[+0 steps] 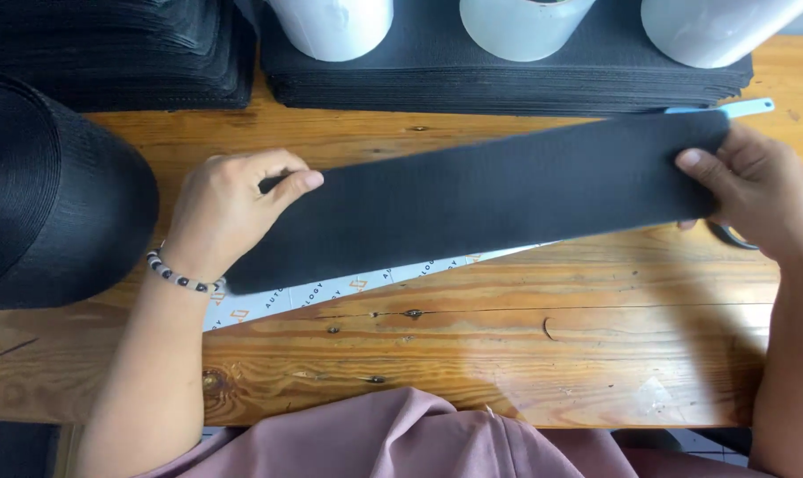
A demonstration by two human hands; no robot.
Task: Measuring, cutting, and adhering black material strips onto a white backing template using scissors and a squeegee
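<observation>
A long black fabric strip [490,199] stretches across the wooden table [472,354], slanting up to the right. My left hand [229,212] grips its left end, thumb on top, a beaded bracelet on the wrist. My right hand [756,190] holds the right end, thumb pressed on the fabric. Under the strip lies a white printed strip [331,290], its lower edge showing. A light blue tool handle [738,110] pokes out behind the strip's right end.
Stacks of black fabric pieces [508,80] line the table's far side, with three white rolls [517,26] standing on them. A big black fabric roll [47,195] sits at the left. A dark ring-shaped object [729,237] peeks from under my right hand.
</observation>
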